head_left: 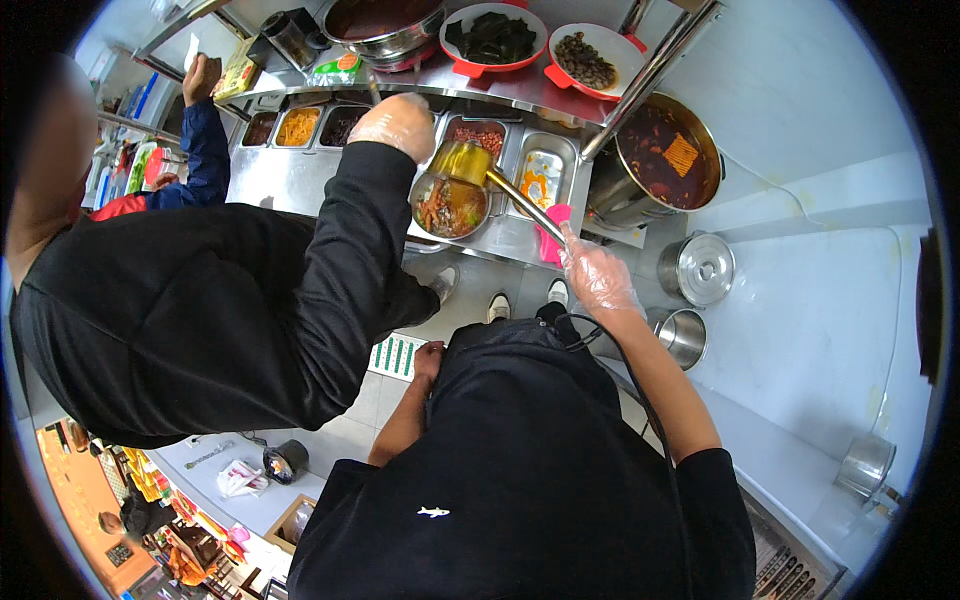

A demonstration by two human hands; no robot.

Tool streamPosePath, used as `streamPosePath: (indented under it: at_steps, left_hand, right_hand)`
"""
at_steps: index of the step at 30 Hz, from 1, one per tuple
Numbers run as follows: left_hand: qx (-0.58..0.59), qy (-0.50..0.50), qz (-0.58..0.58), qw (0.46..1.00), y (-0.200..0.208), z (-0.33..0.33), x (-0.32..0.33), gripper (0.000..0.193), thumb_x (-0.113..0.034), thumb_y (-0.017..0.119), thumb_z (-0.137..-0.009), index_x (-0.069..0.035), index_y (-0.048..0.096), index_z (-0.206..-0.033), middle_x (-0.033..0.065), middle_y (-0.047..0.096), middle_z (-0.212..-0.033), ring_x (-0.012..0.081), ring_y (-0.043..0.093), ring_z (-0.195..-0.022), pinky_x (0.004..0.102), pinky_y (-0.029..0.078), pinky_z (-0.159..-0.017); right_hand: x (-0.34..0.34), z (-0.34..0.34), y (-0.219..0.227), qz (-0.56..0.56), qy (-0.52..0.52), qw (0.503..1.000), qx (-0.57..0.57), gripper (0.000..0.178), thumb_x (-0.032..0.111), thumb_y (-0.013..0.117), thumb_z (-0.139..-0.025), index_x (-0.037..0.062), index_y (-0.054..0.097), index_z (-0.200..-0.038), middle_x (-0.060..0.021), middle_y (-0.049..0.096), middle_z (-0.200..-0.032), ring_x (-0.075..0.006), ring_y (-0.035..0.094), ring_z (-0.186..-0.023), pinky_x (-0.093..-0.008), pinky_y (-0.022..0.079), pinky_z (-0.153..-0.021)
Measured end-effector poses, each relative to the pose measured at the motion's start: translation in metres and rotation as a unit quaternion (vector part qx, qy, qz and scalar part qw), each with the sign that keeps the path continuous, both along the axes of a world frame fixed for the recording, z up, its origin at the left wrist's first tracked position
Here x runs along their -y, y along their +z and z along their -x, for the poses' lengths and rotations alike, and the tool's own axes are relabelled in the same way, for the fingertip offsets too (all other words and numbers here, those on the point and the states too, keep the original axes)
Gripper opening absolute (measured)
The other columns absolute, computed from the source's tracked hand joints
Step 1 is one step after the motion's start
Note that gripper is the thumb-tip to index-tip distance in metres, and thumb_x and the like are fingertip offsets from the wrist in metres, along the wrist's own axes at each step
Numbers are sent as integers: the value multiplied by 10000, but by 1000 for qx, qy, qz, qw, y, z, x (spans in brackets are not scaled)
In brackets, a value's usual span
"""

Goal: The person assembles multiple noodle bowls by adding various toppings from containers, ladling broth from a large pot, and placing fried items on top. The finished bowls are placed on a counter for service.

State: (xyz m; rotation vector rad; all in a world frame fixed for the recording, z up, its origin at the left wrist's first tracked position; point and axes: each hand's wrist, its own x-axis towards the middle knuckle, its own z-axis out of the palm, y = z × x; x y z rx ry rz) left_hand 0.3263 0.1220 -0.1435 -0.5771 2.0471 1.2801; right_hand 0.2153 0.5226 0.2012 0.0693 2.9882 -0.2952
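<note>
My right hand (600, 277), in a clear plastic glove, is closed round the long metal handle of a ladle (463, 161). The ladle's deep, yellowish cup is tipped over a round metal bowl (450, 207) holding broth with reddish and green pieces of food. A pink cloth (553, 236) lies at the counter edge beside the handle. My left hand (430, 360), bare, hangs low against my dark clothing at the waist; its fingers are too hidden to read. Just left of the ladle is a co-worker's gloved hand (398, 126), with a thin stick-like thing by it.
The co-worker's black sleeve (365, 220) crosses at my left. Metal trays of toppings (298, 127) line the counter (285, 180). A large pot of red broth (668, 150) stands at right, with a lidded pot (697, 268) lower down. Red-handled pans (497, 42) sit on the shelf above.
</note>
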Motion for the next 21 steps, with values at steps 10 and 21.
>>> streamPosePath:
  at_steps: [10,21]
  left_hand:
    - [-1,38,-20,999,8,-5,7,285,-115,596,-900,11,690,-1137,132,718,-1098,227,663,-1011,320,498,-934]
    - [9,18,-25,999,16,-1,-4,302,-187,619,-894,-2,702,-1119,144,706,-1108,241,640,-1037,338,479,-953]
  right_hand:
    - [-4,-4,0,110,-31,993,12,425,243,552,-950,107,561,-1352,-220,697,-928,-409,679,-816,-497,551,-764]
    - [-55,-12,-7,370,-95,902,203,389,354,540,-1004,47,588,-1237,-191,674,-983,-343,615,-856,-422,490,-826]
